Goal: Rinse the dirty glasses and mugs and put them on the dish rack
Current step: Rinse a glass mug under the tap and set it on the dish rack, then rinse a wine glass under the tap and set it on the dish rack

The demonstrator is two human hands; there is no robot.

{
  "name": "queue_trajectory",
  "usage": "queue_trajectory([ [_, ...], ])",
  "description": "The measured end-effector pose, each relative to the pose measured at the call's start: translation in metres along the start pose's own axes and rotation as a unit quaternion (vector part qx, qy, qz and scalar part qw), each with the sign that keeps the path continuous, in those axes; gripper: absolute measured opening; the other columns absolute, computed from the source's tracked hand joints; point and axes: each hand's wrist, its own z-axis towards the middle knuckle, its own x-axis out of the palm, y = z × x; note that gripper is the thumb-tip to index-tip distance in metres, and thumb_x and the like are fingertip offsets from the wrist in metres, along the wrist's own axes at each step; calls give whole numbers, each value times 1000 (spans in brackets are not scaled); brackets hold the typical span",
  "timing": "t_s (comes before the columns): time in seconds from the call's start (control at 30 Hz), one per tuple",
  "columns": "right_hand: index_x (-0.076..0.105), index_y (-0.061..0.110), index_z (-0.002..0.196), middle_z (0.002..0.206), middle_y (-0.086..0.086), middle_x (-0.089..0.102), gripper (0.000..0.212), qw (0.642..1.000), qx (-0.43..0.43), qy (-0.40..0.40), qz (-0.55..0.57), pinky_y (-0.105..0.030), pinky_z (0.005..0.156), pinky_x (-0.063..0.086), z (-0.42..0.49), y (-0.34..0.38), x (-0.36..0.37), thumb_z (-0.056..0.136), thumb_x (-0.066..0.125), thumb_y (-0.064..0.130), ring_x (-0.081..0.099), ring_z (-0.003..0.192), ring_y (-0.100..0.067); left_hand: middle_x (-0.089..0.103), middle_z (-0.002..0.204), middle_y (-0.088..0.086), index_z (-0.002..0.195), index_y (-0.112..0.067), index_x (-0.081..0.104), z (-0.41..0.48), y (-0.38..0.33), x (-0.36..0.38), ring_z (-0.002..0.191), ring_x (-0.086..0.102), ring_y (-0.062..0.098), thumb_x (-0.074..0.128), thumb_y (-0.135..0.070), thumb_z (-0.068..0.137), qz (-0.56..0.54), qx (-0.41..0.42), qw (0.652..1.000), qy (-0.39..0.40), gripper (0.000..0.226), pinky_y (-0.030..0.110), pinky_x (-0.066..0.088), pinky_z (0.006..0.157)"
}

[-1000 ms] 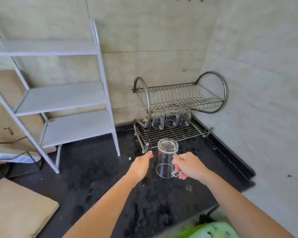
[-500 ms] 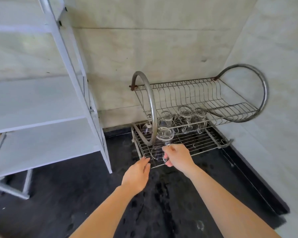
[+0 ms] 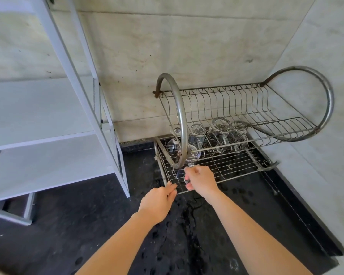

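A: So, where is the right hand (image 3: 201, 179)?

B: Out over the wet black counter (image 3: 187, 245), at the near left corner of the dish rack (image 3: 246, 108). The forearm is stretched forward and the knuckles face up. The fingers are curled round the handle of a clear glass mug (image 3: 178, 173).

A: And the mug itself?

B: At the lower wire tier, just inside the rack's near edge, by the foot of the left hoop (image 3: 182, 124). I cannot tell whether it rests fully on the wires.

A: The left hand (image 3: 159, 201)?

B: It grips nothing. The fingers are straight and held together, and their tips touch the rack's near edge at that same corner, just beside the right hand.

A: Anything else on the rack?

B: A row of clear glasses and mugs (image 3: 220, 135) stands along the far side of the lower tier, under the upper one. A white shelf unit (image 3: 48, 108) stands to the left, near the rack.
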Motion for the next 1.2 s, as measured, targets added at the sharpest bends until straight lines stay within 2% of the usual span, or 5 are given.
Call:
queue_trajectory([
  [0.33, 61, 12, 84, 85, -6, 67, 29, 995, -22, -27, -89, -48, 79, 56, -3, -7, 4, 88, 55, 39, 66, 81, -27, 66, 122, 8, 144, -27, 41, -1, -6, -1, 95, 66, 25, 31, -34, 104, -24, -18, 1000, 8, 42, 30, 52, 80],
  [0.47, 57, 8, 115, 104, -4, 62, 39, 989, -22, -64, -131, -29, 74, 43, -23, -14, -1, 93, 54, 40, 59, 95, -21, 64, 124, 11, 149, -29, 28, -15, -12, 0, 96, 66, 26, 32, -36, 103, -54, -23, 998, -17, 47, 28, 48, 66],
  [0.57, 46, 8, 134, 125, -7, 57, 50, 988, -30, -64, -137, -25, 79, 38, -49, -23, -1, 94, 55, 36, 56, 109, -21, 51, 142, 8, 151, -29, 25, -40, -10, 0, 109, 62, 28, 35, -35, 102, -61, -35, 997, -28, 50, 34, 51, 83],
  [0.93, 47, 6, 130, 111, -3, 57, 42, 960, -150, 104, -213, -26, 78, 39, -212, -42, 66, 95, 53, 29, 55, 97, -20, 42, 145, 6, 150, -23, 22, -239, 41, -6, 123, 48, 27, 38, -33, 100, -83, -157, 972, -154, 53, 39, 46, 96],
  [1.2, 43, 8, 129, 122, -10, 55, 40, 874, -258, 286, -296, -36, 84, 45, -372, -57, 197, 96, 51, 29, 57, 103, -25, 52, 135, 14, 146, -18, 31, -460, 120, 1, 117, 52, 34, 40, -28, 98, -97, -319, 908, -253, 50, 41, 47, 92],
])
